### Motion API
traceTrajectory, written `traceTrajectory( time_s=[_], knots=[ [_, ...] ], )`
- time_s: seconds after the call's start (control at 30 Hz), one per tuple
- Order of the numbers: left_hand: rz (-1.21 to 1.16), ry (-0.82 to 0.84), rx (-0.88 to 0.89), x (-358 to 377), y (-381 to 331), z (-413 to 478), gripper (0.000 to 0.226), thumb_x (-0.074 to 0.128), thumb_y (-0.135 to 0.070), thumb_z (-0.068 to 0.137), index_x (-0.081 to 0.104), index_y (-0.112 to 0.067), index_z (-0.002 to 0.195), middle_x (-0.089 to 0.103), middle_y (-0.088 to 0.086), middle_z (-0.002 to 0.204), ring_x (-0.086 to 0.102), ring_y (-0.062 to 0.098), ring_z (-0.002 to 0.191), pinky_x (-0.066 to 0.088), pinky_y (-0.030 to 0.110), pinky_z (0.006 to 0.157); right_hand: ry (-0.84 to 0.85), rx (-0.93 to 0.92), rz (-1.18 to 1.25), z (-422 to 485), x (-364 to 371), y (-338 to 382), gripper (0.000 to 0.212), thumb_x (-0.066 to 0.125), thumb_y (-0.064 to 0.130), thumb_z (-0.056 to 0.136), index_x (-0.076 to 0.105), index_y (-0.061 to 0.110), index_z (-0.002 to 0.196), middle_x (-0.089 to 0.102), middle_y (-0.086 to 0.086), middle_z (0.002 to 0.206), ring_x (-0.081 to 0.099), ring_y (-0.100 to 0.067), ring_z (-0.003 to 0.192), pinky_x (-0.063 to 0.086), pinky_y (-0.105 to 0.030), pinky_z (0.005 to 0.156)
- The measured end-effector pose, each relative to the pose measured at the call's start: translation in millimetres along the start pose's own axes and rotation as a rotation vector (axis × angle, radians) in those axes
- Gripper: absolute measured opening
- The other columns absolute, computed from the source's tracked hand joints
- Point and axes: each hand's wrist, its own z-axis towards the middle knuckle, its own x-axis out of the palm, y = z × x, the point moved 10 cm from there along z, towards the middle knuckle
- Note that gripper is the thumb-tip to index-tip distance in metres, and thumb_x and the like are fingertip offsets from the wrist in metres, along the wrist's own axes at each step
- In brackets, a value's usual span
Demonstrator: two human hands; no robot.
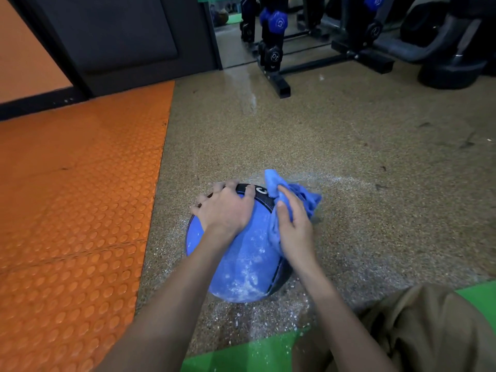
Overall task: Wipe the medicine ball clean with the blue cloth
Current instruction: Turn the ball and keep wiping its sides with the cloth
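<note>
The medicine ball (241, 259) sat on the speckled tan floor (308, 130), low in the view and just left of centre. It was blue with a black band over its top bearing white lettering. Its near face was dusted with white specks (248, 287), and more of them lay scattered on the floor round it, thickest toward six o'clock.

The left hand (224, 208) lay palm-down on the ball's upper part at about eleven o'clock. Its fingers were spread wide and the fingertips reached onto the black band, pressing rather than gripping. The right hand (294, 226) was on the ball's side at about two o'clock and clutched the blue cloth (307, 198). The thumb lay across the fabric and held it against the ball. The loose end of the cloth bunched up past the fingers toward one o'clock. The two hands were close together but did not touch.

An orange mat (75, 197) with raised dots covered the floor from nine o'clock down to seven. A green mat (241, 355) edged the bottom of the view at six o'clock, and a brown trouser leg (429, 331) showed at five. Far off, at one o'clock, stood a black dumbbell rack (279, 76) holding blue dumbbells (277, 21). A dark panel (120, 36) stood at eleven o'clock.
</note>
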Motion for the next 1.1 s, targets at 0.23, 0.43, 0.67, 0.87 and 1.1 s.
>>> traceTrajectory(
  time_s=[0.23, 0.43, 0.67, 0.87, 1.1],
  knots=[
    [0.056, -0.024, 0.072, 4, -22, 0, 0.048, 0.034, -0.054, 0.093, 0.046, -0.034, 0.135, 0.040, -0.003, 0.146, 0.033, 0.034, 0.131, 0.022, 0.054, 0.105, 0.021, -0.095, -0.104, -19, -3, 10, 0.045, 0.031, 0.036, 0.095, 0.046, 0.017, 0.132, 0.041, 0.013, 0.130, 0.030, -0.001, 0.128, 0.017, -0.011, 0.103],
    [0.071, 0.017, 0.114, 6, -25, 6, 0.050, 0.034, -0.058, 0.092, 0.045, -0.036, 0.136, 0.040, -0.004, 0.146, 0.032, 0.033, 0.134, 0.021, 0.056, 0.109, 0.107, 0.277, 0.155, 28, -1, -46, 0.029, 0.037, 0.018, 0.099, 0.052, 0.014, 0.124, 0.052, 0.003, 0.122, 0.047, -0.011, 0.115, 0.032, -0.020, 0.095],
    [0.057, -0.026, 0.157, 3, -23, 2, 0.042, 0.037, -0.055, 0.092, 0.049, -0.040, 0.129, 0.044, -0.010, 0.143, 0.037, 0.031, 0.131, 0.025, 0.049, 0.106, -0.038, -0.104, -0.166, -1, -5, 16, 0.034, 0.035, 0.021, 0.097, 0.054, 0.008, 0.122, 0.054, -0.002, 0.124, 0.046, -0.013, 0.115, 0.027, -0.016, 0.095],
    [0.004, -0.031, 0.174, -2, -10, -2, 0.041, 0.037, -0.057, 0.092, 0.049, -0.044, 0.129, 0.042, -0.015, 0.143, 0.036, 0.027, 0.133, 0.024, 0.048, 0.107, 0.136, 0.467, 0.132, 34, 7, -56, 0.028, 0.036, 0.016, 0.100, 0.056, 0.009, 0.118, 0.057, -0.008, 0.120, 0.051, -0.021, 0.114, 0.036, -0.024, 0.090],
    [-0.052, -0.059, 0.193, -5, -3, -1, 0.036, 0.041, -0.055, 0.090, 0.054, -0.044, 0.122, 0.048, -0.016, 0.138, 0.042, 0.024, 0.130, 0.030, 0.044, 0.108, -0.004, -0.136, -0.310, -8, 18, 40, 0.033, 0.035, 0.019, 0.096, 0.053, 0.007, 0.121, 0.054, -0.010, 0.123, 0.044, -0.025, 0.119, 0.031, -0.036, 0.103]
  ],
)
